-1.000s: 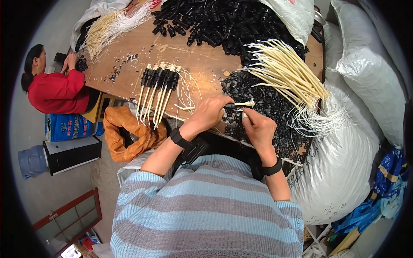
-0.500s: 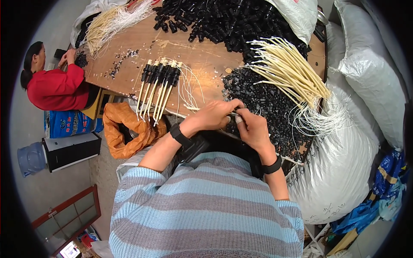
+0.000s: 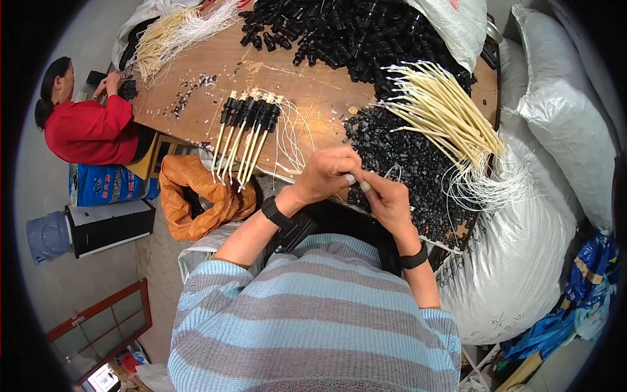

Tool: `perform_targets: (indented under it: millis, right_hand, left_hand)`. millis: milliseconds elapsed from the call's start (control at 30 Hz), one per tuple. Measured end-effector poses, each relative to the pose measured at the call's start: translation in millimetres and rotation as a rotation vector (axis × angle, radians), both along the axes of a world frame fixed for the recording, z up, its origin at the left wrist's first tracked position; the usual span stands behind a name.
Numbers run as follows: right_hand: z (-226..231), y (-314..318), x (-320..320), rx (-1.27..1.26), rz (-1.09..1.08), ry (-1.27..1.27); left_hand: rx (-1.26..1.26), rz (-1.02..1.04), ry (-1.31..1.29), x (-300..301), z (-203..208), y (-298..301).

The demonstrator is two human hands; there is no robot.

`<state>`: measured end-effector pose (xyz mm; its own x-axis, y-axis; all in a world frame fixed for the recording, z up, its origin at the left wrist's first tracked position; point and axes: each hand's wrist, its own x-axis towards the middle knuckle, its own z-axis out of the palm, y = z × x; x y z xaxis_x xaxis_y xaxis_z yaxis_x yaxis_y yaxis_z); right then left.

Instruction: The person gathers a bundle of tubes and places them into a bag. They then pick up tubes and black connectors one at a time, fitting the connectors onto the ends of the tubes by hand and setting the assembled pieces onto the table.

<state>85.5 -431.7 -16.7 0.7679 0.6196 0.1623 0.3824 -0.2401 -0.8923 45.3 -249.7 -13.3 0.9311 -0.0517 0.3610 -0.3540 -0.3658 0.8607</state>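
My left hand (image 3: 328,171) and my right hand (image 3: 390,199) meet at the table's near edge, fingers closed and fingertips pinched together. What they pinch is hidden by the fingers. A thin white cord (image 3: 394,171) loops out just above my right hand. Left of my hands lies a row of cream tubes with black fittings (image 3: 251,121), their lower ends over the table edge and white cords curling beside them. Under and beyond my right hand spreads a heap of small black parts (image 3: 418,160).
A fanned bundle of cream tubes with white cords (image 3: 450,121) rests on the small parts. Black fittings (image 3: 339,29) pile at the back of the wooden table (image 3: 307,81). White sacks (image 3: 516,268) crowd the right. An orange sack (image 3: 196,222) and a person in red (image 3: 88,127) are leftward.
My left hand has turned and lifted slightly, its fingers now curled more over the right fingertips. The view has shifted a little; the other things stay in place.
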Motion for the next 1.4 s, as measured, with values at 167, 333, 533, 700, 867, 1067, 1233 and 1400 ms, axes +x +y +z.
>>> perform_targets:
  millis: [167, 333, 533, 700, 867, 1067, 1233, 1400]
  right_hand:
    - [-11.5, -8.8, -7.0, -0.090, -0.225, 0.010]
    - [-14.5, -14.9, -6.4, -0.137, -0.236, 0.129]
    - [-18.2, -10.0, -4.1, -0.158, -0.250, 0.227]
    - [-19.8, -14.5, 0.1, -0.164, -0.360, 0.286]
    - [-23.0, -0.7, 7.7, -0.137, -0.342, 0.285]
    - [-25.4, -3.7, 10.4, 0.190, -0.208, 0.584]
    - [-20.6, -2.1, 6.9, 0.115, -0.261, 0.391]
    - [-18.0, -4.5, 3.9, -0.059, -0.259, 0.136]
  left_hand:
    - [0.226, 0.321, 0.247, -15.1, -18.0, 30.4]
    - [0.465, 0.393, 0.357, -35.8, -21.6, 58.1]
    - [0.400, 0.267, 0.048, 6.0, -33.5, 15.2]
    - [0.261, 0.304, 0.120, 13.3, -42.3, 20.7]
    - [-0.188, 0.214, 0.308, 8.7, -12.8, -30.2]
    - [-0.016, 0.296, 0.125, 9.9, -7.7, -40.4]
    - [-0.158, 0.217, 0.421, 11.4, -22.7, -31.2]
    - [-0.146, 0.286, 0.443, 9.3, -24.0, -29.5]
